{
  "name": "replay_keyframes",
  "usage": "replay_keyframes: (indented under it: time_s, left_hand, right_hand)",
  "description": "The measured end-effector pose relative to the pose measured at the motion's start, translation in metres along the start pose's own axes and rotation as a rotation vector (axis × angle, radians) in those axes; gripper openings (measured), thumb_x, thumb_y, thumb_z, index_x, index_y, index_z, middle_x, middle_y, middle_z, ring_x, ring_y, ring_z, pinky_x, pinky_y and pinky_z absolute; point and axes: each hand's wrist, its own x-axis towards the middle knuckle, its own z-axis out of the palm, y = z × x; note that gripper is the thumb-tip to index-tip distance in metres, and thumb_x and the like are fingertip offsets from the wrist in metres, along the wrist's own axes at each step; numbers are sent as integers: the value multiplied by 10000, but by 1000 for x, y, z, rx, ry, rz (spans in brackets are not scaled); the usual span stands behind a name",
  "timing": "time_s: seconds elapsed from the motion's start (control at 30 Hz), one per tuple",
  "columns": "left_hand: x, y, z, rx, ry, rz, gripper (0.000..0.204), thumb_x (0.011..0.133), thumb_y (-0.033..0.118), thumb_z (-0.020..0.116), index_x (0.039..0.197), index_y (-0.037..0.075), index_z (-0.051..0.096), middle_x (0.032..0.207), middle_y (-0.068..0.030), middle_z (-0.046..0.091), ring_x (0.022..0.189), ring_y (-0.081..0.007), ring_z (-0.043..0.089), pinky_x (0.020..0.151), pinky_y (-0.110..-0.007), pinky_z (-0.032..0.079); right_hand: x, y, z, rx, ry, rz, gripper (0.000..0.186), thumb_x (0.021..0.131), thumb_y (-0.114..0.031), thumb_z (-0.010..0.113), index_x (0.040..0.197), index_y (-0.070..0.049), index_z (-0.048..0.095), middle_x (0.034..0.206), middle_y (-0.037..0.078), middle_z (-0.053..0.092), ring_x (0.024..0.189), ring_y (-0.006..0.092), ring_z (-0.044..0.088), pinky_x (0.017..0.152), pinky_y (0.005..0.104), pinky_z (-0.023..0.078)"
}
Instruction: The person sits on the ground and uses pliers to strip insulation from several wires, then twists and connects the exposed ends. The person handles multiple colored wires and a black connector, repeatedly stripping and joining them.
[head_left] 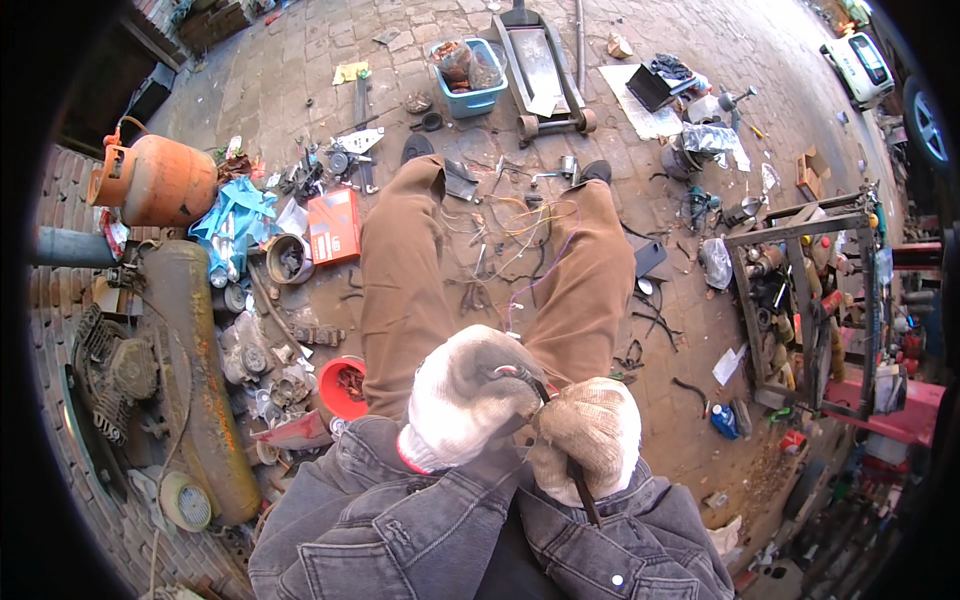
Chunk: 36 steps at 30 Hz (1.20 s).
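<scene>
Both of my hands wear white work gloves, soiled on the fingers, and meet above my lap. My left hand is closed, its thumb and fingers pinching one end of a dark cable. A short pale bit, perhaps a wire end, shows at its fingertips. My right hand is wrapped round the same dark cable, which comes out below the fist toward my sleeve. Its middle part is hidden in the glove. On the ground between my legs lie loose yellow, purple and dark wires.
At left are an orange gas tank, a long rusty cylinder, a red box and a red bowl. Ahead stand a blue bin and a floor jack. A metal frame rack is at right.
</scene>
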Motion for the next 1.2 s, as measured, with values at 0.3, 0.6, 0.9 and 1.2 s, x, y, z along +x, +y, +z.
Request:
replay_keyframes:
  time_s: [0.3,0.6,0.9,1.2]
  left_hand:
    - [5,-19,2,-9,125,115,415,846,211,786,1067,-46,547,839,-162,668,723,-221,653,656,-329,541]
    - [12,-23,10,-262,79,197,470,869,306,806,1062,-6,512,706,-133,601,591,-256,624,576,-395,543]
    - [3,-19,0,-129,-25,142,589,867,427,788,1138,-31,535,887,-124,644,721,-180,631,647,-313,516]
    - [0,-16,0,-136,-75,99,514,875,362,785,1080,-44,546,827,-147,641,697,-202,623,583,-288,475]
  right_hand:
    - [-11,-2,8,119,-3,95,338,657,-31,772,973,10,661,613,18,568,461,202,550,423,352,400]
    - [-12,3,-2,148,-33,43,348,620,-66,772,945,2,667,688,44,620,547,226,612,482,364,454]
    - [-14,10,7,471,216,10,340,776,-92,742,1082,23,648,952,176,708,771,341,677,684,439,515]
    - [-2,3,17,543,251,181,322,840,-137,671,1108,40,653,811,106,687,662,273,634,615,388,487]
